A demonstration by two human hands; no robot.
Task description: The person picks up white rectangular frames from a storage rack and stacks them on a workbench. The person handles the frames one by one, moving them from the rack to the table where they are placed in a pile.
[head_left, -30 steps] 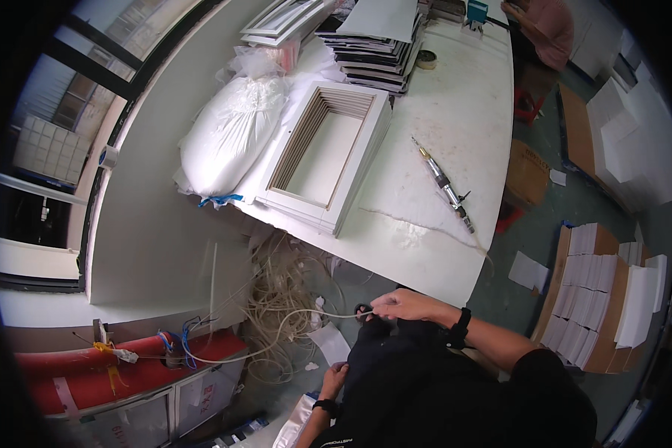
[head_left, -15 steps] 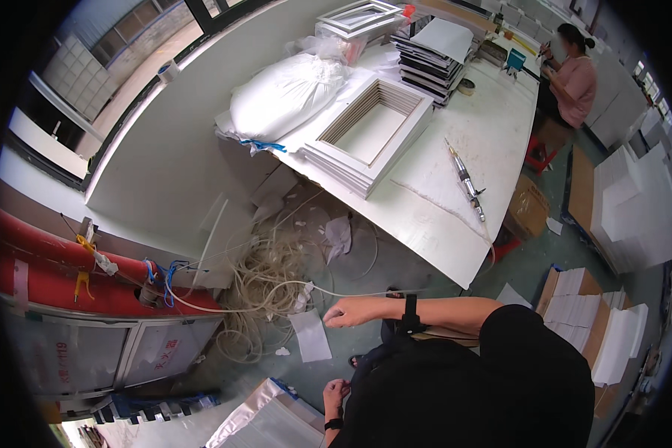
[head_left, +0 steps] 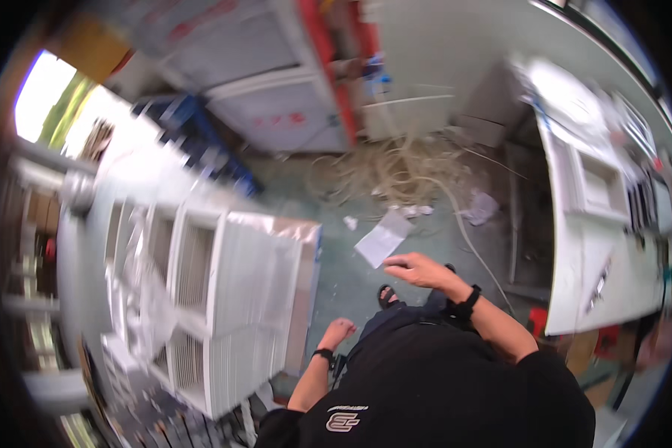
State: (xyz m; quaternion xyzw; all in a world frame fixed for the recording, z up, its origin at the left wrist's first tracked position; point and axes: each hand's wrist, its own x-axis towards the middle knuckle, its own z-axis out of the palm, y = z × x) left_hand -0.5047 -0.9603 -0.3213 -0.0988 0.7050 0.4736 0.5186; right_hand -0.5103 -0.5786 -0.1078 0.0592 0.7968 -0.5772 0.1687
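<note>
The picture is blurred by motion. My right hand (head_left: 418,270) is stretched out over the green floor, fingers apart, holding nothing; a white paper sheet (head_left: 381,240) lies on the floor just beyond it. My left hand (head_left: 340,331) hangs lower, loosely curled and empty, next to a tall stack of white frames (head_left: 231,313) on my left. My dark top and a sandalled foot (head_left: 387,296) show below.
A tangle of pale cords (head_left: 396,168) lies on the floor ahead. The white worktable (head_left: 582,261) with a frame on it stands at the right. A red and white cabinet (head_left: 291,112) is beyond, blue crates (head_left: 194,127) left of it.
The view has swung away from the worktable, which now sits at the right edge. The stack of white frames has come into view at the left. My right hand stays stretched out, empty.
</note>
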